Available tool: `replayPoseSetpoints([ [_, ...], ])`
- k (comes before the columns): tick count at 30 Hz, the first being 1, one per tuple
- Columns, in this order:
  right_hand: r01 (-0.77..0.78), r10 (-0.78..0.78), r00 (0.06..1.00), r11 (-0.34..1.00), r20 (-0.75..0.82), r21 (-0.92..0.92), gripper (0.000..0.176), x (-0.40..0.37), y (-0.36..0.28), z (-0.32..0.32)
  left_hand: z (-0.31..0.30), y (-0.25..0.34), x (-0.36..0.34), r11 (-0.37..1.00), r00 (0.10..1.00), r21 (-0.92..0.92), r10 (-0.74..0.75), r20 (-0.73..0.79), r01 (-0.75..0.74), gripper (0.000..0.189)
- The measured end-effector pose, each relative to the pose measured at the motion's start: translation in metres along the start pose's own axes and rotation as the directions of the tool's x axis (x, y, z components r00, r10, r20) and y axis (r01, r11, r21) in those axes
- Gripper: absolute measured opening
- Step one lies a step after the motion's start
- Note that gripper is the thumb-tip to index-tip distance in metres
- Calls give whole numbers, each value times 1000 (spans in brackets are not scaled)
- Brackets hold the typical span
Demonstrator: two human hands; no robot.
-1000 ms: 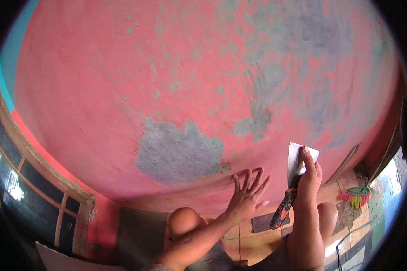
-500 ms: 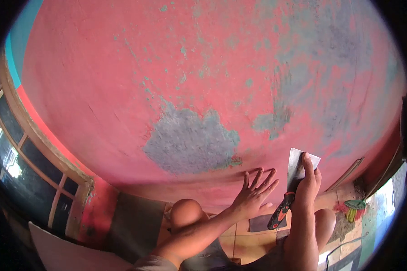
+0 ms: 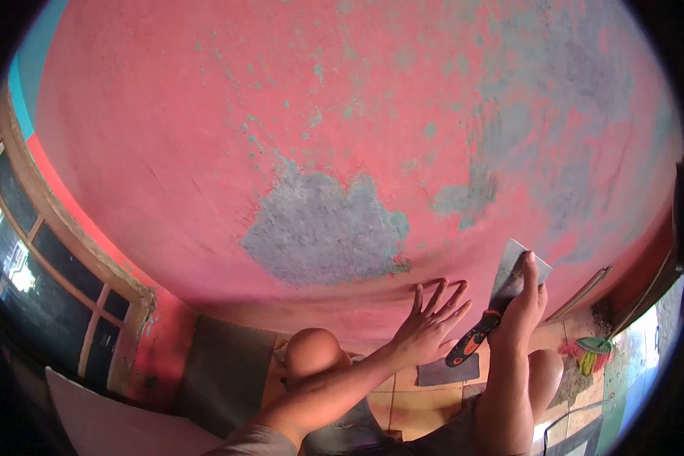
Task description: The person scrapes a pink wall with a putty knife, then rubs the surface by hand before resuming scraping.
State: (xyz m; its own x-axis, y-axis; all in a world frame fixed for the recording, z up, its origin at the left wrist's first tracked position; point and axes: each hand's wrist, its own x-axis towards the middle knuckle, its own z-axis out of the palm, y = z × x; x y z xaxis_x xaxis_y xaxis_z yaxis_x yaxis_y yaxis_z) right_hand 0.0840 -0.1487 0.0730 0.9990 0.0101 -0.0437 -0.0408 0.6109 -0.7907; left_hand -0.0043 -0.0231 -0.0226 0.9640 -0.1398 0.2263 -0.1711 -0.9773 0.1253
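Note:
My right hand (image 3: 518,315) is closed around a putty knife (image 3: 474,339) with a black and orange handle. Its flat metal blade points up toward the wall, and one finger lies along it. To the left, my left hand (image 3: 427,328) has its fingers spread, fingertips at the lower part of the pink wall (image 3: 167,159); firm contact is hard to judge. Above and left of that hand is a large grey bare patch (image 3: 323,228) with ragged paint edges. A smaller grey-green patch (image 3: 457,199) lies above the blade.
A wood-framed glass window (image 3: 49,266) curves along the left. Tiled floor (image 3: 414,406) shows below, with a dark flat piece (image 3: 450,371) on it. At the right are a green and red broom (image 3: 593,351) and thin strips (image 3: 581,292) leaning by the wall. My knee (image 3: 311,353) is close to the wall.
My right hand has shifted slightly right, and the putty knife leans further over to the right. My left hand stays spread in nearly the same place. The view has turned a little.

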Motion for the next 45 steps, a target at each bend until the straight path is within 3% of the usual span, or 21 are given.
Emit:
replayPoseSetpoints([
  [5,-34,35,999,999,-17,23,33,6,-9,-5,14,-5,-1,991,998,-131,20,-66,-29,88],
  [8,-60,59,998,994,17,89,40,12,-20,-16,7,-3,-2,990,1000,-139,8,-17,-10,88],
  [11,-68,71,988,997,-138,27,38,4,-58,-13,-3,-3,-2,984,1000,-175,19,3,-18,79],
  [13,57,-68,957,997,-281,-47,38,13,-71,-16,-4,-2,-5,975,1000,-221,24,-7,-25,74],
  [18,91,-127,974,978,-189,-188,40,32,-81,-42,-5,-2,-9,942,991,-324,46,-127,-85,66],
  [22,-76,35,984,970,-176,-231,51,37,-56,-83,-15,7,-10,937,982,-338,30,-187,-93,61],
  [23,-164,115,972,955,-204,-245,53,38,-55,-90,-18,6,-11,938,979,-333,27,-201,-95,59],
  [26,-24,1,986,990,-166,-137,55,29,-65,-73,-24,4,-9,948,921,-232,120,-370,-216,54],
  [29,30,-35,998,994,-46,-102,52,26,-73,-79,-38,-4,-7,958,885,-109,196,-422,-264,52],
  [32,165,-178,979,979,-102,-121,53,20,-67,-69,-74,-32,-3,961,806,121,273,-524,-247,50],
  [35,139,-171,971,972,-168,-187,53,16,-57,-68,-129,-68,1,922,699,381,317,-641,-69,50],
  [36,96,-111,989,985,-101,-140,53,14,-61,-67,-145,-82,3,911,633,413,313,-708,11,50],
  [38,77,-84,994,992,-73,-97,53,19,-58,-70,-181,-112,-5,926,596,301,111,-795,228,58],
  [39,66,-71,996,995,-62,-76,53,20,-57,-73,-176,-128,-10,876,472,350,168,-865,331,67],
  [40,71,-77,994,994,-74,-80,53,20,-56,-73,-176,-132,-21,870,443,354,182,-878,344,77],
  [42,84,-93,990,992,-104,-90,53,20,-55,-72,-163,-144,-37,839,394,234,25,-919,492,81],
  [43,86,-98,989,991,-112,-100,54,23,-53,-77,-155,-155,-51,763,390,261,12,-921,591,84],
  [45,83,-97,990,988,-106,-131,55,33,-51,-86,-152,-172,-73,769,247,87,-94,-964,633,79],
])
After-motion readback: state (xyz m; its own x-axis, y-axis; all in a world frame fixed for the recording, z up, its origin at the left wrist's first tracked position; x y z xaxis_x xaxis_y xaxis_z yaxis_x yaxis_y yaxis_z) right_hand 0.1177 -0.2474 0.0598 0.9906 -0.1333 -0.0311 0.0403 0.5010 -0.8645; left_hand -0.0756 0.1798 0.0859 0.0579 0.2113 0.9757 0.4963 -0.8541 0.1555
